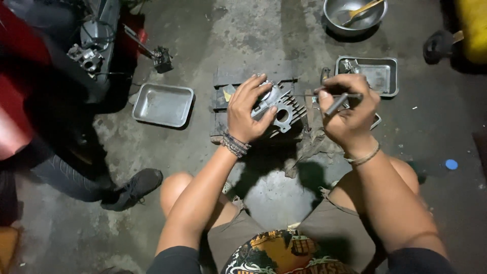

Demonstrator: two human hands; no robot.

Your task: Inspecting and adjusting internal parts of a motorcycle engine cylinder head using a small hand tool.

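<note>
My left hand (247, 112) lies flat over a finned metal engine cylinder (280, 110), fingers spread across its top, pressing it down onto a small worn wooden pallet (229, 78) on the floor. The cylinder is dull grey cast metal with thin parallel cooling fins and a round port on a flat flange facing me. My right hand (351, 110) is clenched around a slim metal tool (336, 96), its thin rod running level toward the cylinder's right side. A crumpled dirty rag (310, 144) hangs off the pallet just below. To the left sits 1 shallow rectangular steel tray (163, 104); behind my right hand is another tray (381, 76) holding small parts. Farther back stands a round steel bowl (355, 15). The concrete floor (269, 193) is rough and stained. Someone's dark shoe (134, 189) rests at the left.
</note>
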